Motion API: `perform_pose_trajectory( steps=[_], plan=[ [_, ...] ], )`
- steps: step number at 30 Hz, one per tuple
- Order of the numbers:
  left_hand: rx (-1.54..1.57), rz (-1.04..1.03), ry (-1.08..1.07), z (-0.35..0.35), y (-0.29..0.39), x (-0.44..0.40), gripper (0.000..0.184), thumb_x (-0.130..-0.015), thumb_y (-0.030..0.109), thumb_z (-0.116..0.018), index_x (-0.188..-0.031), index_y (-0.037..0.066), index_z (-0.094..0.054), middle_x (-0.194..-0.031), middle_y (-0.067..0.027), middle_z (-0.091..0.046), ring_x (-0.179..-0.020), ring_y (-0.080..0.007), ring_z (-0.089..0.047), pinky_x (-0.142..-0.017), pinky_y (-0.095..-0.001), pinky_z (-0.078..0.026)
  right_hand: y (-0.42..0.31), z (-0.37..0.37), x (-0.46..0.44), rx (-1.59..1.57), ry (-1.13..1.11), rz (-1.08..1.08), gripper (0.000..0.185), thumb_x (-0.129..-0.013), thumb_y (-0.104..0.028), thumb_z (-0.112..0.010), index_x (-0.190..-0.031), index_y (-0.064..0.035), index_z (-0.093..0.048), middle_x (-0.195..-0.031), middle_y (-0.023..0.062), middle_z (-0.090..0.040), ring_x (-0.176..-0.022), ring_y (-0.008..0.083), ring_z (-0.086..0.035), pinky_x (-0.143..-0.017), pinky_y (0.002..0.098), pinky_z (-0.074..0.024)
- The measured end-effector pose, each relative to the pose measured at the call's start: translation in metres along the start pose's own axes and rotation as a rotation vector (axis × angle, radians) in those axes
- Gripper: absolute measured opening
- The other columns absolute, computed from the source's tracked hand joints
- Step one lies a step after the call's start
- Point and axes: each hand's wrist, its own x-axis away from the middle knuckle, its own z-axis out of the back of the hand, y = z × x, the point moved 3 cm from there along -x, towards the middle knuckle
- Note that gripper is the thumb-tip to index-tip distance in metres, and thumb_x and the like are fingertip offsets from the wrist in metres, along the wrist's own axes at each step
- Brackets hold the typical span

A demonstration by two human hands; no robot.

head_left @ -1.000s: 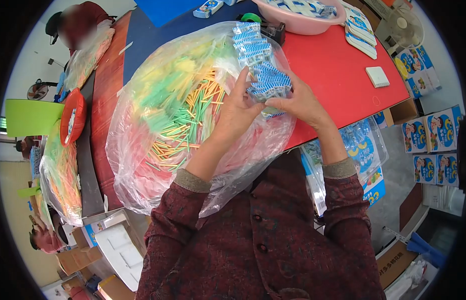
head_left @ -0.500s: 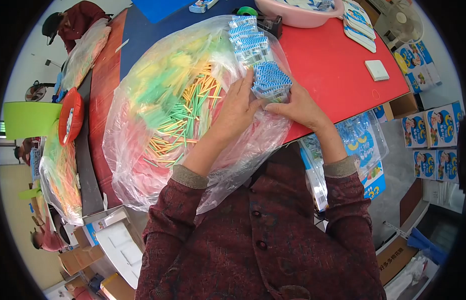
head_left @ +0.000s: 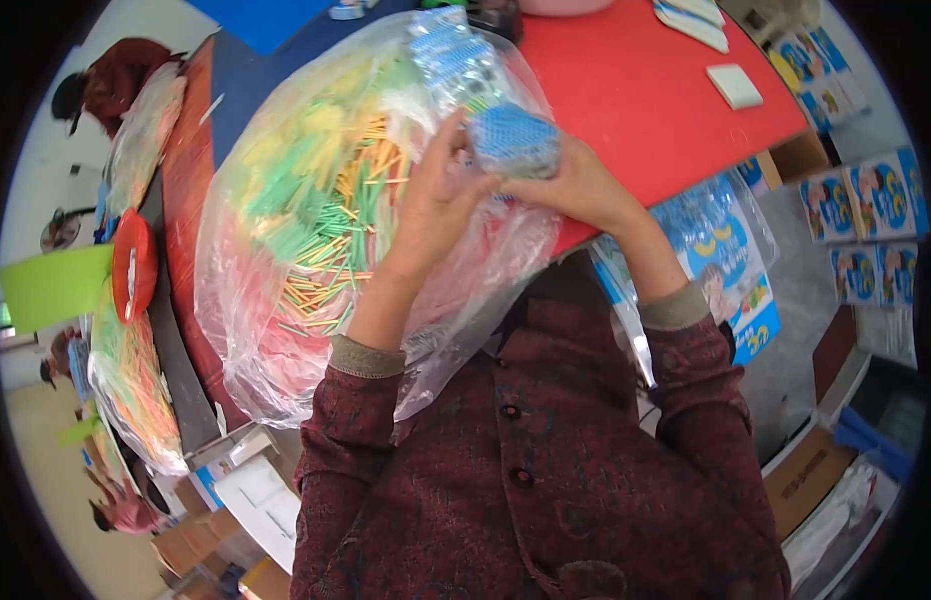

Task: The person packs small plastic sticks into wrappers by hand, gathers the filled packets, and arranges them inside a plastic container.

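Observation:
Between my two hands is a stack of small blue-and-white packets, gripped from both sides. My left hand is closed around its left side, and my right hand presses on its right side with the thumb across the near face. Beneath my hands spreads a large clear plastic bag holding loose yellow and green sticks. More blue-and-white packets lie in a row on the bag just beyond the held stack.
A red tabletop extends to the right, with a small white box on it. Printed packages sit below the table edge. At left are a red basket, another stick bag and a person in dark red.
The stack of packets has come up off the bag and tipped toward me, both hands still on it. The camera view has shifted slightly.

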Motion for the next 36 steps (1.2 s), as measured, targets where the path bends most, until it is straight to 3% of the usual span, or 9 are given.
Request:
perform_pose_trajectory(
  steps=[3, 7, 9, 19, 21, 22, 25, 28, 36],
  plan=[
    [0.251, 0.055, -0.106, -0.011, -0.042, 0.001, 0.07, -0.078, 0.005, -0.069, -0.137, 0.001, -0.033, -0.121, -0.0133, -0.051, -0.111, -0.0209, -0.052, -0.095, -0.0313, -0.042, 0.001, -0.003, 0.001, 0.024, 0.053, -0.014, 0.069, -0.07, -0.015, -0.079, -0.128, 0.0005, -0.046, -0.112, 0.0099, -0.061, -0.102, 0.0148, -0.057, -0.089, 0.0286, -0.046],
    [0.342, 0.1, -0.245, -0.005, -0.015, 0.01, 0.075, -0.076, 0.006, -0.071, -0.138, 0.0, -0.029, -0.122, -0.0124, -0.049, -0.11, -0.0194, -0.051, -0.093, -0.0309, -0.043, 0.004, -0.018, 0.014, -0.046, 0.202, 0.016, 0.07, -0.067, -0.015, -0.079, -0.127, 0.0004, -0.047, -0.111, 0.0114, -0.061, -0.1, 0.0158, -0.058, -0.088, 0.0296, -0.0471],
    [-0.07, -0.004, -0.253, -0.002, 0.0, 0.013, 0.08, -0.073, 0.006, -0.073, -0.138, 0.0, -0.026, -0.121, -0.0127, -0.049, -0.109, -0.0194, -0.051, -0.093, -0.0308, -0.043, 0.0, -0.031, 0.018, -0.077, 0.272, 0.083, 0.07, -0.067, -0.015, -0.079, -0.127, 0.0006, -0.047, -0.112, 0.0117, -0.06, -0.101, 0.0159, -0.058, -0.087, 0.03, -0.0474],
    [0.258, 0.215, -0.128, 0.011, 0.005, 0.035, 0.08, -0.071, 0.0, -0.075, -0.137, 0.001, -0.03, -0.12, -0.0089, -0.052, -0.1, -0.0162, -0.058, -0.092, -0.0308, -0.044, -0.032, -0.06, 0.05, 0.022, 0.488, 0.271, 0.07, -0.067, -0.015, -0.079, -0.126, -0.002, -0.043, -0.113, 0.0177, -0.054, -0.108, 0.0325, -0.055, -0.09, 0.037, -0.0467],
    [-0.17, 0.056, -0.194, 0.014, 0.007, 0.042, 0.082, -0.071, 0.001, -0.075, -0.138, 0.001, -0.028, -0.12, -0.0096, -0.052, -0.101, -0.0193, -0.058, -0.093, -0.0314, -0.044, -0.042, -0.052, 0.066, -0.141, 0.38, 0.222, 0.075, -0.067, -0.018, -0.08, -0.129, -0.0027, -0.041, -0.117, 0.0186, -0.052, -0.109, 0.0344, -0.054, -0.092, 0.038, -0.0453],
    [0.047, 0.041, -0.153, 0.001, 0.034, 0.045, 0.084, -0.068, 0.005, -0.078, -0.138, 0.001, -0.03, -0.119, -0.0109, -0.053, -0.105, -0.0233, -0.056, -0.093, -0.0345, -0.043, -0.049, -0.042, 0.075, -0.142, 0.38, 0.22, 0.075, -0.067, -0.018, -0.08, -0.129, -0.0027, -0.041, -0.117, 0.0186, -0.052, -0.109, 0.0344, -0.054, -0.092, 0.038, -0.0453],
    [-0.185, -0.145, -0.268, -0.016, 0.061, 0.058, 0.095, -0.06, 0.009, -0.08, -0.139, -0.002, -0.028, -0.114, -0.0152, -0.053, -0.105, -0.0305, -0.051, -0.093, -0.0403, -0.04, -0.061, -0.015, 0.113, -0.024, 0.263, 0.17, 0.08, -0.065, -0.021, -0.081, -0.131, -0.0043, -0.039, -0.118, 0.0193, -0.051, -0.111, 0.0354, -0.052, -0.093, 0.0385, -0.0447],
    [-0.294, -0.27, -0.444, -0.049, 0.083, 0.068, 0.085, -0.063, 0.001, -0.071, -0.136, -0.008, -0.028, -0.109, -0.0194, -0.052, -0.094, -0.0368, -0.049, -0.084, -0.0422, -0.039, -0.057, 0.0, 0.151, 0.136, 0.194, 0.151, 0.079, -0.065, -0.023, -0.082, -0.13, -0.0059, -0.04, -0.119, 0.0199, -0.051, -0.109, 0.0351, -0.054, -0.091, 0.0383, -0.0453],
    [-0.261, -0.313, -0.675, -0.118, 0.061, 0.095, 0.098, -0.063, 0.008, -0.074, -0.142, -0.007, -0.017, -0.103, -0.0176, -0.05, -0.093, -0.0338, -0.05, -0.082, -0.0417, -0.039, -0.002, 0.003, 0.205, 0.186, 0.305, -0.264, 0.064, -0.065, -0.024, -0.081, -0.118, -0.0026, -0.051, -0.108, 0.016, -0.059, -0.1, 0.031, -0.06, -0.084, 0.037, -0.0469]
  ],
)
